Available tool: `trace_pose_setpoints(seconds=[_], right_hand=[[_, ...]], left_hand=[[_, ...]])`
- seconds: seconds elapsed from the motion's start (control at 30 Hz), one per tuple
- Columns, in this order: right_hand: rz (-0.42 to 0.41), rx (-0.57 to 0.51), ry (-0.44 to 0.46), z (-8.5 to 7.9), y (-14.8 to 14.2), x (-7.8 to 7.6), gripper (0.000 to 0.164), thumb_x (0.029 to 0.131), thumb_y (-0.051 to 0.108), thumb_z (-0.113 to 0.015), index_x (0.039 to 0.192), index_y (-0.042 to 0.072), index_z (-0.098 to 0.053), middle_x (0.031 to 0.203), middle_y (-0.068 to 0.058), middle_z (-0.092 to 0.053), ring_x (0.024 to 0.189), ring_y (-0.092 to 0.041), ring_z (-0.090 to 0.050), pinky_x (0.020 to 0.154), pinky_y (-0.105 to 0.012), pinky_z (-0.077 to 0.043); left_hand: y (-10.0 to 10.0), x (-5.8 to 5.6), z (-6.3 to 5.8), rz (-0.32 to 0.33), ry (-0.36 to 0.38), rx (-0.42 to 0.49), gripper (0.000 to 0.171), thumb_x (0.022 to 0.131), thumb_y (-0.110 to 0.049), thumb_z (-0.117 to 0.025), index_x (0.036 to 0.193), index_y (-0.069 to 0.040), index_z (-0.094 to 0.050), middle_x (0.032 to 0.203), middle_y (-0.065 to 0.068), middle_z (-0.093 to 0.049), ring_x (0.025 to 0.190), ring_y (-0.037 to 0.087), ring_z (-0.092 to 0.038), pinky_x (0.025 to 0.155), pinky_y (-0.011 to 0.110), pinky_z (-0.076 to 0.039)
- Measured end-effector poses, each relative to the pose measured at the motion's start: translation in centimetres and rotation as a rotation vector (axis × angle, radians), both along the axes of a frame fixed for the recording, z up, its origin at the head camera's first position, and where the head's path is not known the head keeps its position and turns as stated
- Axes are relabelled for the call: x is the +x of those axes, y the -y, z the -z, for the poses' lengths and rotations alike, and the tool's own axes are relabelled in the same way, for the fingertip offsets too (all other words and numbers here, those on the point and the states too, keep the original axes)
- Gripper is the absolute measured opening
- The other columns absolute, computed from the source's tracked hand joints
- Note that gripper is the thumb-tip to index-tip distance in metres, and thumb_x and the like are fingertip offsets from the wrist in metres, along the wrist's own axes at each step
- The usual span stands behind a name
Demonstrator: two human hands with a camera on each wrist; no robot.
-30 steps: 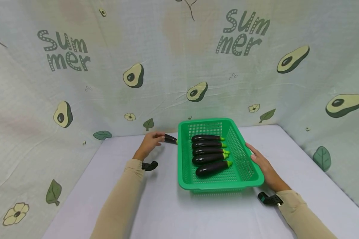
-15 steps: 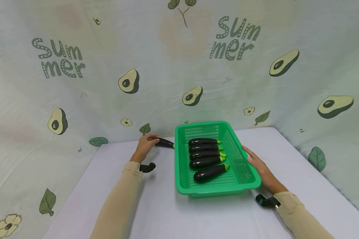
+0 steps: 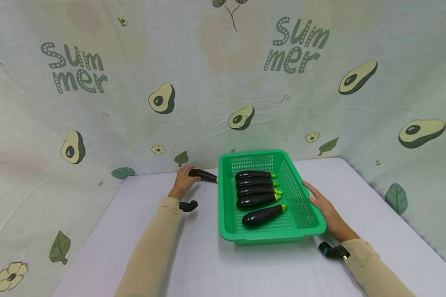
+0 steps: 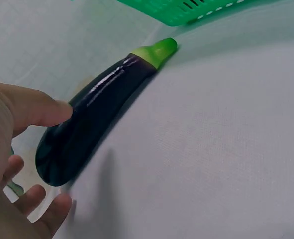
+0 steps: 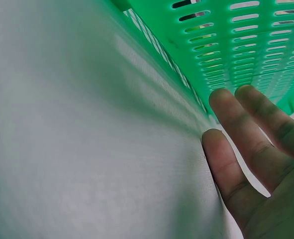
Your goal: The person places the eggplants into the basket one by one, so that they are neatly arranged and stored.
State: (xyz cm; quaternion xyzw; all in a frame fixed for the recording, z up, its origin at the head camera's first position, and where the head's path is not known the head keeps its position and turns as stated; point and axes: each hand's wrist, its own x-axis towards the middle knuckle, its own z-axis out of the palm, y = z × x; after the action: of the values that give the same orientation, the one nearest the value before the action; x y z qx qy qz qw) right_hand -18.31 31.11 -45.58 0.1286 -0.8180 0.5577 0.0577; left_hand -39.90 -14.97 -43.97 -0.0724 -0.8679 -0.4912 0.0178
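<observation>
A dark purple eggplant (image 3: 205,175) lies on the table just left of the green plastic basket (image 3: 223,214). Its green stem points at the basket in the head view. My left hand (image 3: 183,180) is at its blunt end, with fingers spread; in the left wrist view one fingertip (image 4: 62,112) meets the eggplant's side, while the other fingers stand apart from it. Inside the basket, several eggplants (image 3: 256,201) lie side by side, stems to the right. Against the basket's right side rests my right hand (image 3: 326,208), its fingers extended along the slotted wall in the right wrist view.
White cloth covers the table (image 3: 260,272). A printed fabric backdrop (image 3: 200,136) with avocados and lettering rises close behind the basket and along both sides. Black wrist cameras (image 3: 188,206) sit on both wrists.
My left hand has loosened and drawn back from the eggplant, so its blunt end now shows. The right hand stays at the basket's side. The head view has shifted slightly.
</observation>
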Motion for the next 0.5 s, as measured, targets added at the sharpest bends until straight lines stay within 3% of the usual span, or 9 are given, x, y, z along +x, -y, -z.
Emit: trace_pose_setpoints(seconds=[0.2, 0.33, 0.5], right_hand=[[0.003, -0.006, -0.007, 0.11, -0.07, -0.19, 0.054, 0.111, 0.036, -0.028, 0.163, 0.028, -0.016, 0.166, -0.012, -0.01, 0.146, -0.036, -0.016, 0.096, -0.011, -0.027], [-0.007, -0.011, -0.016, 0.2, -0.09, -0.24, 0.053, 0.111, 0.034, -0.028, 0.163, 0.027, -0.016, 0.167, -0.012, -0.01, 0.148, -0.036, -0.011, 0.097, -0.011, -0.025], [-0.013, -0.028, -0.023, 0.19, -0.09, -0.09, 0.053, 0.111, 0.033, -0.028, 0.162, 0.025, -0.017, 0.166, -0.012, -0.011, 0.147, -0.013, -0.015, 0.096, -0.009, -0.024]], left_hand=[[-0.04, 0.07, -0.05, -0.013, 0.032, -0.083, 0.065, 0.089, -0.016, -0.072, 0.149, -0.011, -0.048, 0.164, 0.018, -0.014, 0.144, 0.056, -0.008, 0.111, 0.069, -0.017], [-0.17, 0.08, -0.12, -0.006, 0.041, -0.111, 0.064, 0.088, -0.017, -0.073, 0.148, -0.012, -0.05, 0.165, 0.017, -0.011, 0.142, 0.058, -0.008, 0.108, 0.071, -0.019], [-0.61, -0.27, -0.01, -0.002, 0.012, -0.19, 0.06, 0.086, -0.019, -0.075, 0.143, -0.011, -0.056, 0.165, 0.016, -0.014, 0.139, 0.057, -0.016, 0.108, 0.068, -0.024]])
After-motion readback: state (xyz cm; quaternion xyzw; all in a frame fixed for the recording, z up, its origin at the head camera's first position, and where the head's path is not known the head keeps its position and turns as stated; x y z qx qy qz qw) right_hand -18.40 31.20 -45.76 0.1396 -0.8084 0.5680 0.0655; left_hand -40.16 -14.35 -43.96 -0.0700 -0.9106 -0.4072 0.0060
